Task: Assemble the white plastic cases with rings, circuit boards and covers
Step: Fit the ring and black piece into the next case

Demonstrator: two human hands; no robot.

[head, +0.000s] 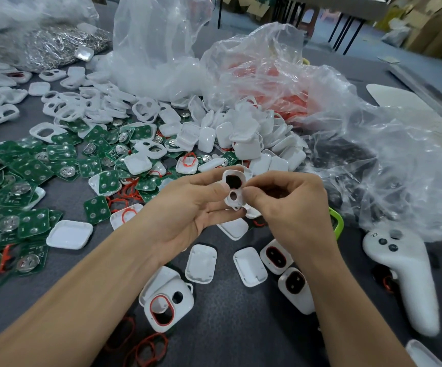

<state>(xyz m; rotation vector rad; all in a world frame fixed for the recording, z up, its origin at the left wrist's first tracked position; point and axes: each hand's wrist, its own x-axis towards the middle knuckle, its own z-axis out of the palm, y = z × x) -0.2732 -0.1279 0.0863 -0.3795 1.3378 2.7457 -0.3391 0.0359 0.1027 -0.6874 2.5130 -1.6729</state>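
Observation:
Both hands hold one white plastic case [234, 190] above the table's middle. My left hand [188, 205] pinches its left edge with the thumb on top. My right hand [291, 202] pinches its right edge. The case stands on end, with a large dark opening above a small round hole. Green circuit boards [29, 181] lie heaped at the left. White covers [243, 139] are piled behind the hands. Red rings [148, 348] lie at the front. A case with a red ring [168, 305] and two with dark inserts [286, 268] rest near my forearms.
Crumpled clear plastic bags [320, 102] fill the back and right. A pile of metal clips [55, 46] sits at the far left. A white handheld controller [402, 276] lies at the right, a green loop [337, 223] beside my right wrist. Loose cover halves [68, 234] lie nearby.

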